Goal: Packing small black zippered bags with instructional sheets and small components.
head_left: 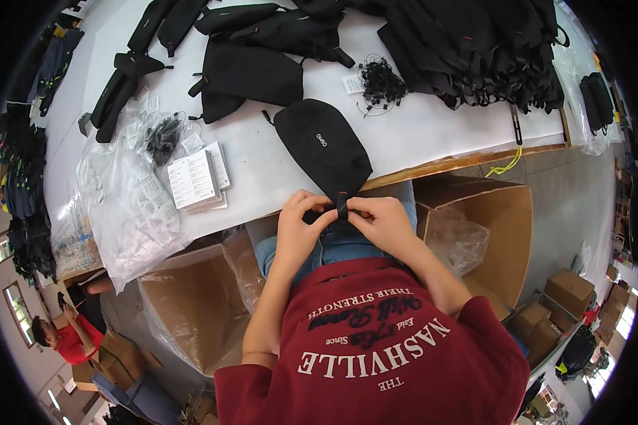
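Observation:
A black zippered pouch (pixel 323 140) lies on the white table with its near end at the front edge. A short black strap (pixel 342 205) with a small red mark comes off that end. My left hand (pixel 305 216) pinches the strap from the left, thumb and forefinger together. From the right, the fingertips of my right hand (pixel 379 218) close on the same strap. Both hands hang just off the table edge, close together. What lies between the fingertips is partly hidden.
Black pouches (pixel 252 74) lie at the back left, with a large black pile (pixel 482 53) at the back right. Black tag cords (pixel 381 83) sit between. White cards (pixel 193 178) rest near a clear plastic bag (pixel 124 191). Open cardboard boxes (pixel 500 234) stand below the table edge.

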{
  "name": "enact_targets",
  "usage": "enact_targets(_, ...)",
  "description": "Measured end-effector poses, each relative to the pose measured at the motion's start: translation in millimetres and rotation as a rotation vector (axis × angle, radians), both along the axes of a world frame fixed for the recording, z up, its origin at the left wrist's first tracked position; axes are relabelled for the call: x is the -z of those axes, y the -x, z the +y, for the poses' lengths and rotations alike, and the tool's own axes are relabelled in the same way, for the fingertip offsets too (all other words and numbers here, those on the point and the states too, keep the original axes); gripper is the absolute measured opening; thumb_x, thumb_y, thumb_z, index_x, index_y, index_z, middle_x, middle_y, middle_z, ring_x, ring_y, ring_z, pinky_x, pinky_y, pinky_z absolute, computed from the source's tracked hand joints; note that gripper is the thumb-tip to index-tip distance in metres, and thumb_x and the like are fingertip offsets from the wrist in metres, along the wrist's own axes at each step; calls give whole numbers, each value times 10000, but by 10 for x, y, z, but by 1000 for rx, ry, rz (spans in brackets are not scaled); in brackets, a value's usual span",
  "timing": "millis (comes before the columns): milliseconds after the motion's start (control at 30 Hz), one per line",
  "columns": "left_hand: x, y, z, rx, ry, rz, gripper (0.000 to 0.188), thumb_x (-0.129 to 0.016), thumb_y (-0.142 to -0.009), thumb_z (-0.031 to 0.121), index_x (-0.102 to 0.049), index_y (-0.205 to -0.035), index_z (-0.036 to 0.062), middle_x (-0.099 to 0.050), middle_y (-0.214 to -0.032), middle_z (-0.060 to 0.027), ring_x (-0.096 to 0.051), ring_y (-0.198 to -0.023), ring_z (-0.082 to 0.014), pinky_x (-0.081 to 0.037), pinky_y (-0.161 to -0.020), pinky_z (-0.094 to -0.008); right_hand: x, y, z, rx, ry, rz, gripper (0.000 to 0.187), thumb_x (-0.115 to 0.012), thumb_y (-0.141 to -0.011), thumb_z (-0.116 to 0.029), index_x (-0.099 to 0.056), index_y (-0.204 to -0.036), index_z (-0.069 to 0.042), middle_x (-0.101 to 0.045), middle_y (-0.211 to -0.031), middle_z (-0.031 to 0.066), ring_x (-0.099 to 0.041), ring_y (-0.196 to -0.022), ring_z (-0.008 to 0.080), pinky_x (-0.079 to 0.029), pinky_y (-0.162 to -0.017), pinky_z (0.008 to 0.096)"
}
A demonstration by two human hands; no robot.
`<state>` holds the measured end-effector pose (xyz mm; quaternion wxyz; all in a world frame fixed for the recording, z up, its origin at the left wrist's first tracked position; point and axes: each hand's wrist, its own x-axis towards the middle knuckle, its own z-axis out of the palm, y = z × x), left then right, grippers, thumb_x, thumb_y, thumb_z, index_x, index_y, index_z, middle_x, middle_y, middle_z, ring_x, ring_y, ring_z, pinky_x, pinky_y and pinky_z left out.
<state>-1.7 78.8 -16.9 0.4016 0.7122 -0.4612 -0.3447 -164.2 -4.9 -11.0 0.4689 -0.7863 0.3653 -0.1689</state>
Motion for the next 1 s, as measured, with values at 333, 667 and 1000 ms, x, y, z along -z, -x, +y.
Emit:
enact_targets(333,-181,40,73,-80,95,159,95,-681,-776,15,-665,-863,-20,-612,-809,-74,-588,-745,-156,-456,-713,-263,-25,-35,3,-85,229,-128,82,-684,-779,-111,-662,-840,-59,-542,-590,72,-530,-498,189,-413,-498,297)
enact_targets(667,-320,17,82,-187,257,1125,56,-562,-909,65,-550,-907,11,-599,-818,-59,-579,-756,-123,-467,-729,-245,-265,99,-106,152,-691,-692,83,-595,-907,-58,-528,-955,-42,-560,-896,20,-542,-826,82,-427,-749,221)
enact_targets(1000,-498,111,49,-97,117,767,83,-617,-885,44,-600,-939,-17,-588,-735,1,-496,-637,-32,-406,-624,-183,-349,37,-117,90,-843,-666,99,-557,-926,-68,-514,-1008,-36,-639,-878,82,-586,-779,115,-458,-707,228)
